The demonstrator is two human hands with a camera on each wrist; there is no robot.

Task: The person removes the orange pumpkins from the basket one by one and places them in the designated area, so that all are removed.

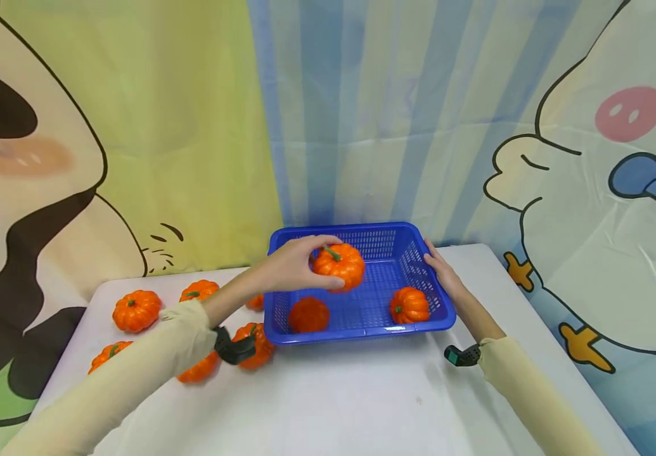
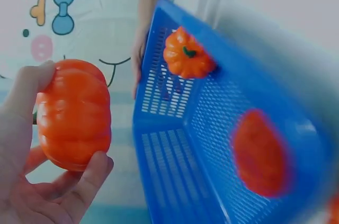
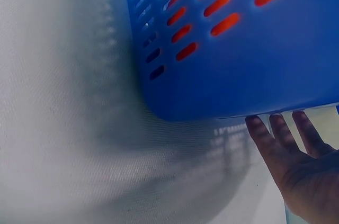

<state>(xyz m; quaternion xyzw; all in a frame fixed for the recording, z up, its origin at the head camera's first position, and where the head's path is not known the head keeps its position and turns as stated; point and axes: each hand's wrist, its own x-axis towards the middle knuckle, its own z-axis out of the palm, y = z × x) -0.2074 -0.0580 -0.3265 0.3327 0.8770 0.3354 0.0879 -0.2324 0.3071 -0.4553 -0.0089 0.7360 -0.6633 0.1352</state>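
My left hand holds an orange toy pumpkin above the blue plastic basket, thumb and fingers around its sides. In the left wrist view this pumpkin has a ribbed, glossy surface. Two more pumpkins lie inside the basket, one at the front left and one at the front right. At the basket's right side is my right hand. The right wrist view shows its fairly straight fingers touching the basket wall; the thumb is hidden there.
Left of the basket, several pumpkins rest on the white table, among them one at the back left and one close to the basket. Behind the table hangs a cartoon-printed curtain.
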